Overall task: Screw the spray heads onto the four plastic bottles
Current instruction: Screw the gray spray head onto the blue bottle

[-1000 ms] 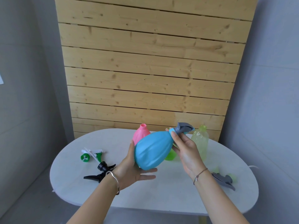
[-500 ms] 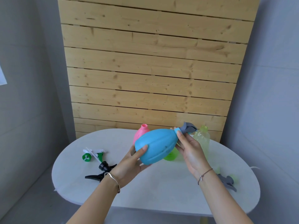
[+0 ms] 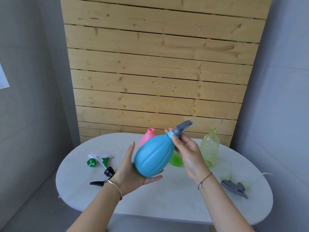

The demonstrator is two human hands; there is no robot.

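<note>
I hold a blue bulb-shaped bottle (image 3: pixel 153 157) tilted above the table, its neck up to the right. My left hand (image 3: pixel 133 174) cups its rounded base from below. My right hand (image 3: pixel 187 151) pinches the blue collar under a grey spray head (image 3: pixel 182 127) that sits on the neck. Behind it stand a pink bottle (image 3: pixel 148 137) with an open neck, a clear pale-green bottle (image 3: pixel 209 149), and a bright green bottle (image 3: pixel 175 159) mostly hidden by my right hand.
On the white oval table (image 3: pixel 167 198) lie a green-and-white spray head (image 3: pixel 97 160) at the left, a black spray head (image 3: pixel 104 177) by my left wrist, and a grey-and-green spray head (image 3: pixel 235 187) at the right. A wooden slat wall stands behind.
The bottle has tipped more upright, with the spray head raised. My left hand has shifted from the bottle's side to beneath its base. My right hand stays at the collar.
</note>
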